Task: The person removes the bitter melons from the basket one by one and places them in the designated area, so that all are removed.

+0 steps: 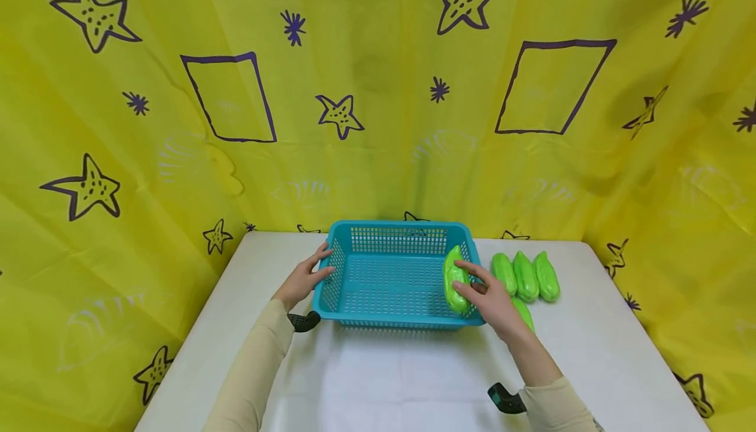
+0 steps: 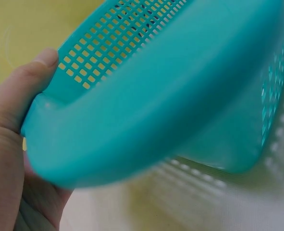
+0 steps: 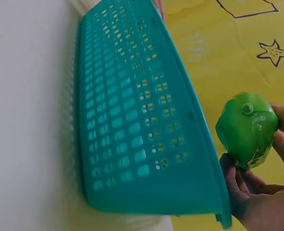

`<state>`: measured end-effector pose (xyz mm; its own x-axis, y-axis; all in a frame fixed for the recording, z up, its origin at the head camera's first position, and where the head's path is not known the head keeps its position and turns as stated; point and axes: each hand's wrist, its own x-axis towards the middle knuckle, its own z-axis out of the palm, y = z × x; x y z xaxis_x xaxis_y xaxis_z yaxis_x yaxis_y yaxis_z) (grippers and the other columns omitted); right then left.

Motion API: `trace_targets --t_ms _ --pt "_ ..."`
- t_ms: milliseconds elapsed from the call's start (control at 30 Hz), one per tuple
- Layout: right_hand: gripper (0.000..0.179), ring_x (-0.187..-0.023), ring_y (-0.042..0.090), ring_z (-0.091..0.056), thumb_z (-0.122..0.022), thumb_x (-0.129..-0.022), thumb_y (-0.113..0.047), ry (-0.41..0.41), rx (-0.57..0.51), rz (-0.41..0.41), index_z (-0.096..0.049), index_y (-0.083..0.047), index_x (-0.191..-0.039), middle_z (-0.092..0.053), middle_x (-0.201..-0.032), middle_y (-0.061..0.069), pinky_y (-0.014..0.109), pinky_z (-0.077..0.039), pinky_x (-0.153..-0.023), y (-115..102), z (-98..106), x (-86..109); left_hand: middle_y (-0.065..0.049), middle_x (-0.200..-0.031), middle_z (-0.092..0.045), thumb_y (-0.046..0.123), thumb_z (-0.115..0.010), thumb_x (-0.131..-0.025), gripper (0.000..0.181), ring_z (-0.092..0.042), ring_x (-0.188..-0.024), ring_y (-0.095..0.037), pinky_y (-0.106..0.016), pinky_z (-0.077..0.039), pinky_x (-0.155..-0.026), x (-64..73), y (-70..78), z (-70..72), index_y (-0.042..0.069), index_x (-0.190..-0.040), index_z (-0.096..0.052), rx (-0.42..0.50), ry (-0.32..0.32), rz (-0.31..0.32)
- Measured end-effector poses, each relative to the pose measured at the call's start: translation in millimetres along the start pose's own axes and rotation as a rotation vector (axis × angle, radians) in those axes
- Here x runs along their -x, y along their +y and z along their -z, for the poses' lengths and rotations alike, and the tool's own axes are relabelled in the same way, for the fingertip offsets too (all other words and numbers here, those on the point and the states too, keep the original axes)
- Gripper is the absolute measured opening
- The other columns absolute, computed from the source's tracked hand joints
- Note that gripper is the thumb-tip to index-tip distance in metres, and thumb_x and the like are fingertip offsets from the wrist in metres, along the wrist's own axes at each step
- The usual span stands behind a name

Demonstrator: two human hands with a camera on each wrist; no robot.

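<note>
A turquoise plastic basket [image 1: 390, 322] with perforated walls stands on the white table. My left hand [image 1: 304, 279] grips its left rim, thumb and fingers on either side of the edge, as the left wrist view also shows. Between the thumb and fingers of my right hand [image 1: 487, 294] is a glossy, bright green gourd [image 1: 453, 281], long and tapered at one end. It is over the right side of the basket, and in the right wrist view the held gourd [image 3: 247, 130] shows its rounded end with a small stub, above the rim.
To the right of the basket, several more green gourds [image 1: 525, 276] lie on the table [image 1: 590, 340], one of them [image 1: 523, 312] partly behind my right hand. A yellow curtain [image 1: 390, 156] with purple star drawings encloses the table at the back and sides.
</note>
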<state>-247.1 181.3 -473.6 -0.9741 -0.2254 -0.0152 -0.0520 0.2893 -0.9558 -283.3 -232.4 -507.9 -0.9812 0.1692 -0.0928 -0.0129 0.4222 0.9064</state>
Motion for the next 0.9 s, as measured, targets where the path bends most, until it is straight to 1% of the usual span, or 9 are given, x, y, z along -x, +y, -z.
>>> trace_targets --t_ms 167,267,433,533,633,667,733,767,900 --pt "0.061 -0.133 0.045 -0.039 -0.063 -0.095 -0.040 0.054 0.046 -0.021 -0.043 -0.016 -0.148 -0.029 -0.155 0.017 0.058 -0.038 -0.103 1 21 20.7 0.010 -0.163 -0.011 0.033 -0.057 -0.100 0.060 -0.011 -0.149 -0.030 -0.057 -0.038 -0.106 -1.7 2.0 -2.8 0.020 -0.154 -0.034 -0.002 0.005 0.001" --pt "0.061 -0.134 0.050 -0.035 -0.062 -0.096 -0.039 0.096 0.077 -0.018 -0.043 -0.012 -0.148 -0.027 -0.156 0.020 0.061 -0.036 -0.105 6 36 32.2 0.009 -0.163 -0.010 0.031 -0.056 -0.101 0.059 -0.011 -0.149 -0.032 -0.058 -0.037 -0.106 -1.5 3.8 -3.5 0.019 -0.154 -0.033 -0.006 0.005 -0.006" --pt "0.063 -0.134 0.056 -0.030 -0.061 -0.097 -0.038 0.123 0.099 -0.057 -0.040 -0.009 -0.149 -0.021 -0.156 0.026 0.066 -0.033 -0.104 16 61 49.1 0.001 -0.164 -0.009 0.024 -0.054 -0.102 0.059 -0.009 -0.148 -0.036 -0.062 -0.035 -0.105 7.3 20.1 -3.3 0.011 -0.154 -0.031 0.013 -0.010 -0.020" --pt "0.063 -0.132 0.053 -0.036 -0.060 -0.098 -0.038 0.130 0.155 -0.053 -0.040 -0.009 -0.149 -0.024 -0.155 0.026 0.059 -0.042 -0.100 25 75 57.2 -0.002 -0.164 -0.008 0.023 -0.054 -0.103 0.059 -0.008 -0.148 -0.037 -0.062 -0.035 -0.106 14.8 31.5 -1.7 0.008 -0.155 -0.029 0.023 -0.029 -0.010" --pt "0.060 -0.127 0.045 -0.042 -0.058 -0.099 -0.037 0.136 0.228 -0.027 -0.041 -0.009 -0.149 -0.029 -0.153 0.023 0.048 -0.049 -0.090 36 85 64.7 0.002 -0.164 -0.008 0.028 -0.054 -0.102 0.061 -0.007 -0.148 -0.036 -0.061 -0.035 -0.106 11.8 21.7 -1.4 0.011 -0.155 -0.029 0.020 -0.025 -0.011" --pt "0.059 -0.125 0.043 -0.043 -0.058 -0.099 -0.036 0.139 0.254 -0.019 -0.041 -0.009 -0.149 -0.030 -0.152 0.023 0.043 -0.049 -0.086 40 88 67.0 0.002 -0.164 -0.009 0.028 -0.054 -0.102 0.061 -0.007 -0.149 -0.036 -0.061 -0.034 -0.106 11.8 20.4 -1.8 0.011 -0.155 -0.030 0.024 -0.021 -0.012" --pt "0.057 -0.124 0.042 -0.043 -0.058 -0.100 -0.034 0.139 0.276 -0.008 -0.041 -0.008 -0.148 -0.030 -0.151 0.023 0.042 -0.049 -0.084 46 94 72.0 0.002 -0.164 -0.009 0.028 -0.055 -0.102 0.061 -0.007 -0.148 -0.036 -0.062 -0.034 -0.107 11.5 18.0 -2.3 0.011 -0.155 -0.030 0.034 -0.015 -0.017" --pt "0.057 -0.124 0.042 -0.044 -0.058 -0.100 -0.034 0.140 0.284 -0.012 -0.041 -0.008 -0.148 -0.030 -0.151 0.023 0.037 -0.049 -0.082 49 96 74.3 0.002 -0.164 -0.009 0.027 -0.055 -0.102 0.061 -0.007 -0.148 -0.036 -0.061 -0.033 -0.107 11.5 17.7 -2.3 0.011 -0.155 -0.030 0.032 -0.012 -0.017" --pt "0.056 -0.122 0.047 -0.044 -0.058 -0.100 -0.031 0.152 0.313 -0.012 -0.042 -0.006 -0.147 -0.032 -0.150 0.026 0.029 -0.049 -0.076 59 106 81.2 0.000 -0.164 -0.008 0.022 -0.054 -0.102 0.059 -0.005 -0.149 -0.037 -0.061 -0.031 -0.108 19.2 30.7 -0.9 0.008 -0.155 -0.029 0.048 -0.023 -0.006"
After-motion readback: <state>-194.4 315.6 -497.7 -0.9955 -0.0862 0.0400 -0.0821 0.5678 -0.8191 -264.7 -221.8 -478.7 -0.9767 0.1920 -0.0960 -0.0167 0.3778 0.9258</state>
